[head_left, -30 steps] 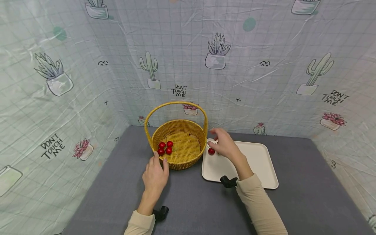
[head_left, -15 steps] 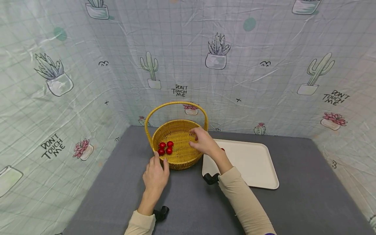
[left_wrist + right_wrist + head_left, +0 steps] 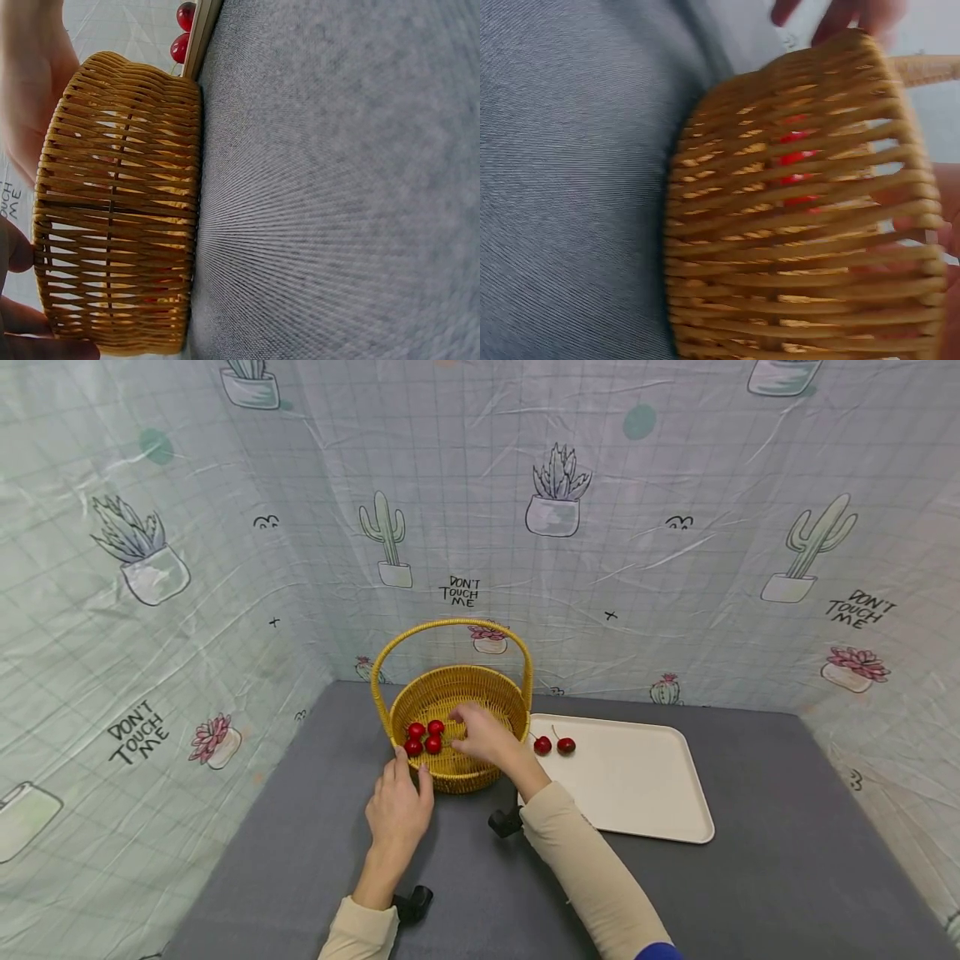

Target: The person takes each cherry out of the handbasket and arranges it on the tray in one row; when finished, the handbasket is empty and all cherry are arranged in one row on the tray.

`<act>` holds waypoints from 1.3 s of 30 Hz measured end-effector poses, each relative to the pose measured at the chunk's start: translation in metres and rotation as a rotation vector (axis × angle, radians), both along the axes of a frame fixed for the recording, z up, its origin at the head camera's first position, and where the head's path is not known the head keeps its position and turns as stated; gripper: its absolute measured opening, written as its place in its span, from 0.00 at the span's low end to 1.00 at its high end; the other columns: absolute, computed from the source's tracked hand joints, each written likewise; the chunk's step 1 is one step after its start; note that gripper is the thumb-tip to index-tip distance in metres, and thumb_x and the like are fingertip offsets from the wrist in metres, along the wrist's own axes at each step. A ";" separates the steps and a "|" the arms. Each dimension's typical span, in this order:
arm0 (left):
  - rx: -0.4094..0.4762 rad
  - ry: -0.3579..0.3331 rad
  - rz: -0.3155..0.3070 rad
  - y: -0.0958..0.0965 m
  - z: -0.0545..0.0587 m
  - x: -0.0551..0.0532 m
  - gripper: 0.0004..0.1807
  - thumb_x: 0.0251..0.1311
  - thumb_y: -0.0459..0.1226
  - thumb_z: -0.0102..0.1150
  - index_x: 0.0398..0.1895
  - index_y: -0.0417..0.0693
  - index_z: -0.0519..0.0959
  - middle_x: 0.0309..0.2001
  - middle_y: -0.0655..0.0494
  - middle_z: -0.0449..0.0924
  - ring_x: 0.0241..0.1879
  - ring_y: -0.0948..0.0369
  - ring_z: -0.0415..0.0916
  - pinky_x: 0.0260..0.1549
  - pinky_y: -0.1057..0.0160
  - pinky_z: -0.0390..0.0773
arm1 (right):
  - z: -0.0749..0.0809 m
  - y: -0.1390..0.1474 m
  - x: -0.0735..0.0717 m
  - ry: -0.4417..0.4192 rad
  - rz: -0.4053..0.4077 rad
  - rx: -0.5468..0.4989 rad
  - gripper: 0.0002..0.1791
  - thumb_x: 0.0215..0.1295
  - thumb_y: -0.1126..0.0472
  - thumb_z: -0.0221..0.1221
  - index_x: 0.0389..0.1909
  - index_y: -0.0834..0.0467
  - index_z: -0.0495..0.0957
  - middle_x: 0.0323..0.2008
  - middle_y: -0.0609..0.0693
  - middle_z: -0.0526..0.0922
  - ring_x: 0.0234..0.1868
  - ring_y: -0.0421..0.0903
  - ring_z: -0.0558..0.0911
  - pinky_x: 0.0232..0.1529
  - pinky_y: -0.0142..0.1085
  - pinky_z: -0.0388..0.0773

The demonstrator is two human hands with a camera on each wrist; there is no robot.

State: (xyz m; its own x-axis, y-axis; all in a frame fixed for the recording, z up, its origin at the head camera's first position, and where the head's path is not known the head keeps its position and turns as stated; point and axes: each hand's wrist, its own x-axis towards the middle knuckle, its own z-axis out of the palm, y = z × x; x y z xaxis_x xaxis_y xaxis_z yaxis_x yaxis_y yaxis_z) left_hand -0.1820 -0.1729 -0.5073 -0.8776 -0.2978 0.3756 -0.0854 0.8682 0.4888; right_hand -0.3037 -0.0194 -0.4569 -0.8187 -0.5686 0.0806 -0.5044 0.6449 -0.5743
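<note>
A round yellow wicker basket [image 3: 480,768] with a tall arched handle stands upright on the grey table. Several red cherries [image 3: 433,744] lie inside at its left. My left hand [image 3: 397,806] touches the basket's near left rim, thumb and fingers spread along it. Inside the basket's opening hovers my right hand [image 3: 487,737], just right of the cherries, fingers loosely bent and apart from the thumb; nothing shows between them. Through the weave, red cherries [image 3: 795,157] show in the right wrist view. Two darker cherries [image 3: 566,746] with stems lie on the white tray [image 3: 630,785].
The tray sits close against the basket's right side. Behind the table hangs a cactus-print cloth [image 3: 465,485]. Each wrist carries a black camera mount [image 3: 414,903]. Grey tabletop [image 3: 765,793] extends right of the tray and in front of the basket.
My right hand has moved left from over the tray into the basket, near the cherries. Two cherries on the tray are now uncovered. The left hand stays at the rim.
</note>
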 end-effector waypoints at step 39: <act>-0.007 0.051 0.015 0.001 -0.001 -0.001 0.32 0.71 0.49 0.52 0.70 0.37 0.70 0.58 0.40 0.80 0.47 0.41 0.82 0.35 0.38 0.82 | -0.022 -0.037 0.000 0.034 0.191 0.239 0.14 0.70 0.60 0.61 0.54 0.57 0.81 0.50 0.51 0.82 0.51 0.46 0.81 0.57 0.38 0.78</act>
State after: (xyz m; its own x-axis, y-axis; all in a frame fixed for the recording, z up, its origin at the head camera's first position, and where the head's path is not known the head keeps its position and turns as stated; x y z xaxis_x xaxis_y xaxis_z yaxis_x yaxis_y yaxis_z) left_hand -0.1826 -0.1717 -0.5082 -0.8526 -0.3079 0.4222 -0.0735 0.8706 0.4864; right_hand -0.3032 -0.0567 -0.4794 -0.6944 -0.7179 -0.0481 -0.6459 0.6514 -0.3981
